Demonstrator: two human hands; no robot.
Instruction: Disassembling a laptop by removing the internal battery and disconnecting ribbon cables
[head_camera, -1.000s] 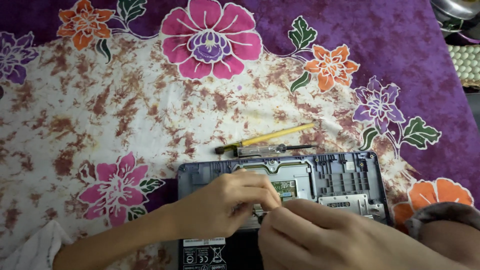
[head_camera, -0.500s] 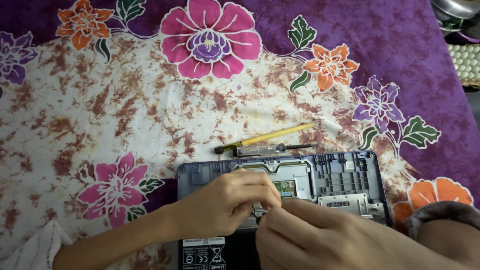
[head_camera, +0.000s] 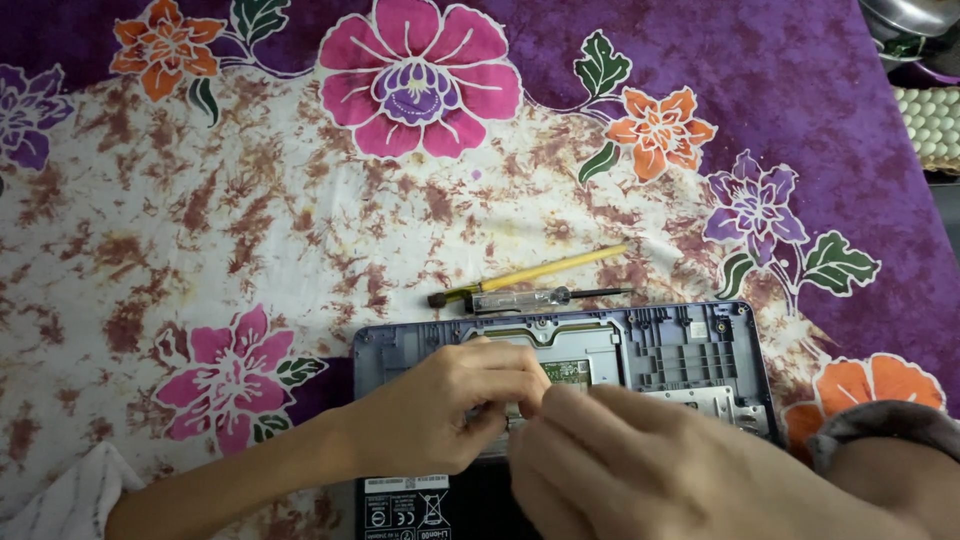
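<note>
- A floral cloth (head_camera: 300, 200), purple at the edges with a pale, brown-mottled centre and pink, orange and violet blossoms, is seen spread across the whole work surface; everything else is laid on it.
- An opened laptop base (head_camera: 690, 345), blue-grey plastic with exposed ribs and a pale metal plate inside, is set at the lower middle of the cloth; its near edge is cut off by the frame and partly covered by both hands.
- The right hand (head_camera: 640, 470) is brought in from the lower right over the middle of the base, fingers curled inward; the fingertips are met with those of the other hand; whether anything is pinched between them cannot be told, the spot being hidden.
- The left hand (head_camera: 450, 405) is laid on the left half of the base, forearm reaching in from the lower left; its fingers are bent tightly toward the right hand; what is gripped, if anything, cannot be told.
- A yellow-handled screwdriver (head_camera: 530, 273) is left lying on the cloth just beyond the far edge of the base, tilted up to the right.
- A clear-handled screwdriver (head_camera: 545, 297) is placed just beside it, nearly parallel to the base's edge.
</note>
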